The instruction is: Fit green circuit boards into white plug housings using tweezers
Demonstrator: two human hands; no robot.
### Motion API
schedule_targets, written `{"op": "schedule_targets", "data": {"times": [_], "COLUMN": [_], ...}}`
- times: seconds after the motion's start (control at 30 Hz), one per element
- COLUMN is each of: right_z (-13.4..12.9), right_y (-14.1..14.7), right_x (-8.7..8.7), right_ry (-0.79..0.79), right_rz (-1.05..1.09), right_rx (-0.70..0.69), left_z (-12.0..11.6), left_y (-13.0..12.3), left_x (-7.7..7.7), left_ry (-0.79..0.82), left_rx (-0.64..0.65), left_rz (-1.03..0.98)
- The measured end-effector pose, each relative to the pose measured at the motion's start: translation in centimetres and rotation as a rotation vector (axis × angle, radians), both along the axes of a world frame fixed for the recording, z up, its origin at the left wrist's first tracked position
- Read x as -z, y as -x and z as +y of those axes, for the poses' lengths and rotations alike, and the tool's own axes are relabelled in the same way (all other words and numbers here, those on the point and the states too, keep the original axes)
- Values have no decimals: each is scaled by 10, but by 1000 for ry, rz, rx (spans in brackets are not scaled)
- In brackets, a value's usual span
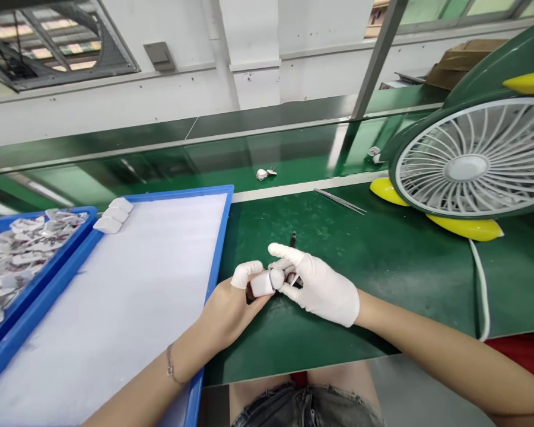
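Note:
Between my hands, above the front of the green table, is a small white plastic housing with a rounded end. My left hand, with a white cover on its thumb, is closed around the housing's left side. My right hand wears a white glove, and its fingers close on the rounded end from the right. Something thin and dark reddish shows by the right fingertips, too small to make out. A dark stick-like thing lies just beyond the right hand, its near part hidden.
To the left lies a blue-rimmed tray with a white lining; three white pieces sit at its far left corner. A blue bin beside it holds many small white parts. Tweezers, small parts and a green fan stand farther back.

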State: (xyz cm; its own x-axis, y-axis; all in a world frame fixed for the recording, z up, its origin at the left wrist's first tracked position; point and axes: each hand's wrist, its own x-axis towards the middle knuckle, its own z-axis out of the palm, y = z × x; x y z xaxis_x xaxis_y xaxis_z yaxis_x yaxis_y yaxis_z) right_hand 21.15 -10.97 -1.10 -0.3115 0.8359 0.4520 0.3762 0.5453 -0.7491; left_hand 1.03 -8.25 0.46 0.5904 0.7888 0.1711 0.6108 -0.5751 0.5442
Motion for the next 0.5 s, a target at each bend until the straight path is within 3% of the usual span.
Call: {"op": "schedule_targets", "data": {"times": [0.17, 0.37, 0.5], "right_z": [3, 4, 3], "right_y": [-2, -7, -9], "right_x": [-10, -25, -34], "right_ry": [181, 182, 261], "right_rz": [-150, -328, -315], "right_rx": [72, -8, -51], "left_z": [4, 5, 0], "left_y": [-3, -9, -14], "left_x": [-5, -9, -12], "left_ry": [50, 127, 166], "left_rx": [-114, -180, -224], "left_rz": [34, 33, 56]}}
